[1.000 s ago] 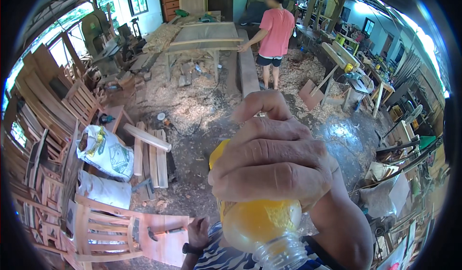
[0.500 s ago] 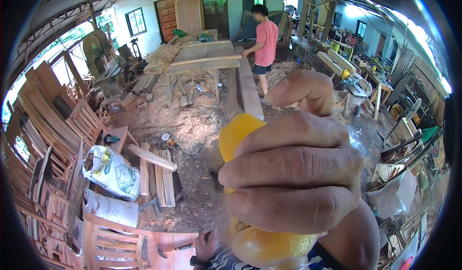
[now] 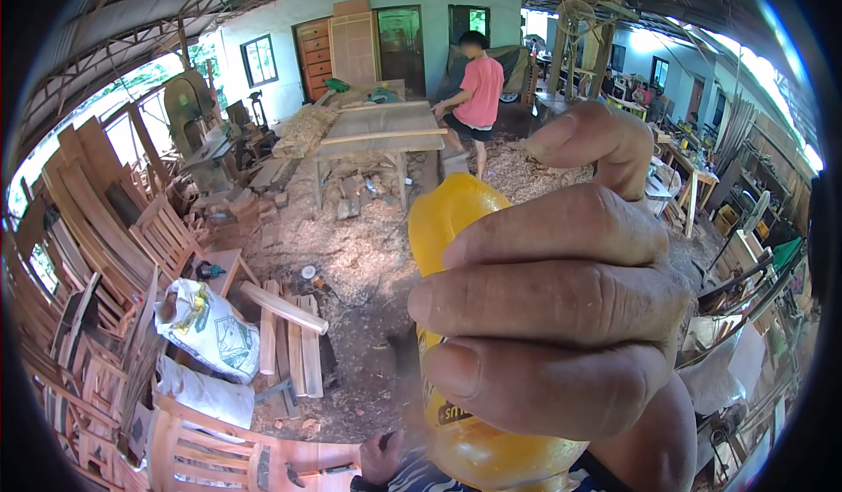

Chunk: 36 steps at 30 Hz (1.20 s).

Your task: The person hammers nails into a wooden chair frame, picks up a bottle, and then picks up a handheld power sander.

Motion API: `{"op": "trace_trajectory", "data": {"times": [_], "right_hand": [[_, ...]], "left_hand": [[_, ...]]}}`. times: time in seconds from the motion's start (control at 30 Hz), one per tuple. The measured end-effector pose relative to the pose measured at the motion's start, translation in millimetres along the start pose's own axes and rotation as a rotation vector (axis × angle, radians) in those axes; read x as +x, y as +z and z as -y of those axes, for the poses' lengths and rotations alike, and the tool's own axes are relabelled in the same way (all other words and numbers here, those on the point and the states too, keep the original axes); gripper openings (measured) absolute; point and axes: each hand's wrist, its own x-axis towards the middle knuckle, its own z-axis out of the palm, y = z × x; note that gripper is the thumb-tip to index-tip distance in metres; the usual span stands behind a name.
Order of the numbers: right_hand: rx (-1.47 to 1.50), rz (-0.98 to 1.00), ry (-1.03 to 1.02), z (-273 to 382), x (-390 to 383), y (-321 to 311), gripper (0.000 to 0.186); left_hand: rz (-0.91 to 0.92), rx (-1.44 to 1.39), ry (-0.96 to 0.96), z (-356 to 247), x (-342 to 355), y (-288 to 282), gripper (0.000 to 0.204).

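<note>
My right hand (image 3: pixel 561 308) is wrapped round a yellow plastic bottle (image 3: pixel 456 207), held very close and filling the right middle of the view. Its base points up and away, and its lower end runs out of the picture at the bottom. The index finger is bent clear of the bottle's side. Low in the view, my left hand (image 3: pixel 382 457) rests by my lap with its fingers curled; what is in it, if anything, is hidden. Beside it, a hammer (image 3: pixel 324 471) lies on a wooden chair seat (image 3: pixel 289 453).
A person in a pink shirt (image 3: pixel 481 93) stands by a long worktable (image 3: pixel 377 128). Wood shavings (image 3: pixel 342 246) cover the floor. White sacks (image 3: pixel 206 330), timber pieces (image 3: pixel 303 343) and chairs (image 3: pixel 162 238) stand at the left. Workbenches and tools (image 3: pixel 688 167) line the right.
My right hand and the bottle have shifted slightly right in view. The room sits a little lower in the picture. The person in pink has changed stance at the table.
</note>
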Motion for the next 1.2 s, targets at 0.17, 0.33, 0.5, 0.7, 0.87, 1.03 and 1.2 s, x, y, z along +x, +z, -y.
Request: {"op": "trace_trajectory", "data": {"times": [0.17,0.33,0.5,0.7,0.87,1.03,1.2], "right_hand": [[-0.019,0.009,0.028,3.8,4.7,-5.2,0.021],[-0.050,0.029,-0.008,-2.3,4.4,-11.0,0.021],[-0.045,0.029,0.006,-3.4,4.6,-15.7,0.021],[-0.075,-0.001,-0.067,-16.4,-6.4,-17.2,0.021],[-0.071,0.008,-0.049,-18.8,-5.2,-21.0,0.021],[-0.058,-0.005,-0.046,-21.5,-4.9,-22.6,0.020],[-0.095,0.019,0.002,-26.7,-12.4,-28.1,0.019]], "left_hand": [[0.045,0.260,0.140,76.3,-8.2,9.6,0.035],[0.060,0.634,0.581,149.0,-4.6,36.3,0.070],[0.181,0.380,0.274,147.8,-1.1,38.3,0.063],[0.018,0.050,-0.014,-6.2,17.7,29.6,0.036],[-0.008,0.016,0.034,-3.3,18.2,36.4,0.036],[-0.063,0.616,0.618,132.3,7.2,52.8,0.049],[0.168,0.368,0.298,106.4,11.5,59.3,0.045]]}}
